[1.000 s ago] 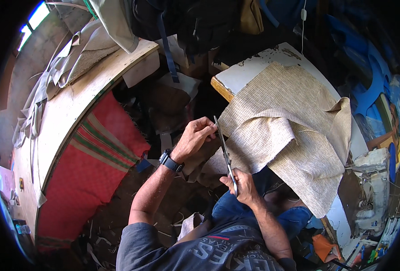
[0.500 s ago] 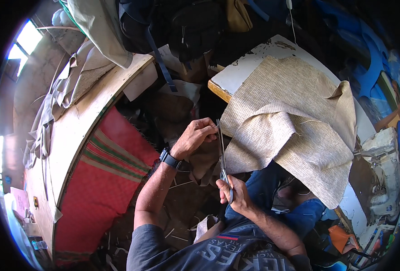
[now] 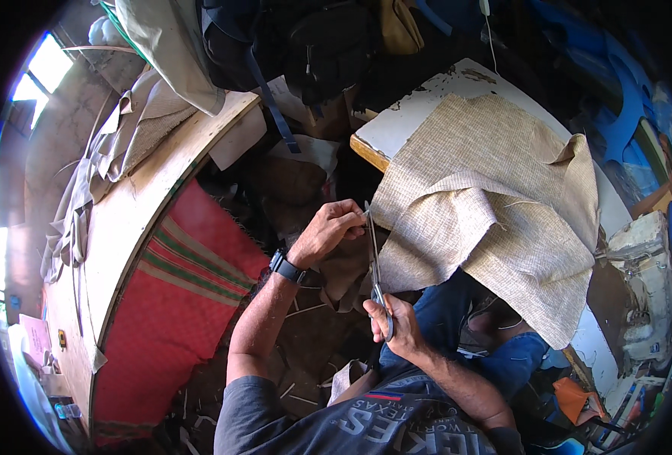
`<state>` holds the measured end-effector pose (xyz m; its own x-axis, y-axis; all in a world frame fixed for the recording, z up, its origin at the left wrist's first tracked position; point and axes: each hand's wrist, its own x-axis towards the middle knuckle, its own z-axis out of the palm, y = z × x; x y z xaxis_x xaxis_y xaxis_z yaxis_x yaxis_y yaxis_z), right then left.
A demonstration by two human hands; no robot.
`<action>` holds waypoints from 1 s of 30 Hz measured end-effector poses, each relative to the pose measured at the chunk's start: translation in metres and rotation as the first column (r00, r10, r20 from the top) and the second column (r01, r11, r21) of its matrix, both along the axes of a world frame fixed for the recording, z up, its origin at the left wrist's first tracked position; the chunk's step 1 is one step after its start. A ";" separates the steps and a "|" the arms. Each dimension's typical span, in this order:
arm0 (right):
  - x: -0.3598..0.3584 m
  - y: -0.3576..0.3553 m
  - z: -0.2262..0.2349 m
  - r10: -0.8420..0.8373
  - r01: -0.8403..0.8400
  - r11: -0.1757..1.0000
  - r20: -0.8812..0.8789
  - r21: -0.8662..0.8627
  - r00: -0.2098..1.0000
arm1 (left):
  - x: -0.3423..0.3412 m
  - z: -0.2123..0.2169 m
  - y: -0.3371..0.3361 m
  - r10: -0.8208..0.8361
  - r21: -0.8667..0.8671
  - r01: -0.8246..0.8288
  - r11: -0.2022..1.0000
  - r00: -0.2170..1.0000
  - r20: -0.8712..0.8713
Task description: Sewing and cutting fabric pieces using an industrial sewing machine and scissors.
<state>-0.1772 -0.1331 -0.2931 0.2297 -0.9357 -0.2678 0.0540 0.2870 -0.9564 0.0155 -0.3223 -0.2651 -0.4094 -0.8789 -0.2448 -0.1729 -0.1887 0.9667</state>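
Note:
My right hand (image 3: 398, 326) grips the handles of a pair of long scissors (image 3: 374, 262), blades pointing away from me and nearly closed. Close to the blade tips, my left hand (image 3: 331, 230) has its fingers pinched together; something small and pale may be between them, too small to make out. Beside the blades lies a beige woven fabric (image 3: 495, 163), draped over a white-topped table, folded back in the middle and hanging over the near edge. Its left edge passes right by the scissors.
The white table (image 3: 396, 125) has a worn wooden edge. At left stands a pale wooden bench (image 3: 135, 208) with fabric strips (image 3: 78, 205) and red striped cloth (image 3: 177, 318) along its side. Dark bags (image 3: 328, 45) are at the back. Scraps litter the floor. An orange piece (image 3: 572, 400) lies lower right.
Almost nothing differs. Both hands, the scissors and the fabric keep nearly the same places; the whole view has shifted very slightly.

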 end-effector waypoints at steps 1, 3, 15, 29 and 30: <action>-0.001 0.001 0.000 0.002 -0.002 1.000 -0.004 0.004 1.000 | 0.001 0.000 0.001 -0.003 -0.014 0.003 1.000 1.000 -0.003; -0.004 0.003 -0.002 0.028 -0.028 1.000 -0.015 0.011 0.999 | 0.003 0.000 0.003 -0.006 -0.013 0.006 1.000 1.000 -0.009; -0.143 0.125 0.013 -0.440 -0.031 0.774 -0.572 -0.633 0.692 | -0.015 0.011 0.014 0.117 -0.460 -0.086 0.884 0.992 0.038; -0.413 0.211 0.139 -0.332 0.403 0.823 -0.914 -0.401 -0.231 | -0.127 0.036 -0.006 0.271 -0.897 0.216 0.387 0.903 0.334; -0.429 0.204 0.140 -0.317 0.395 0.833 -0.919 -0.388 -0.234 | -0.126 0.040 -0.004 0.303 -0.863 0.211 0.458 0.876 0.375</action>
<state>-0.6059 0.0712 -0.1531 -0.6612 -0.7307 0.1703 -0.7490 0.6557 -0.0948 -0.1101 -0.3259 -0.2247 -0.4381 -0.7315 0.5225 -0.6104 0.6688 0.4244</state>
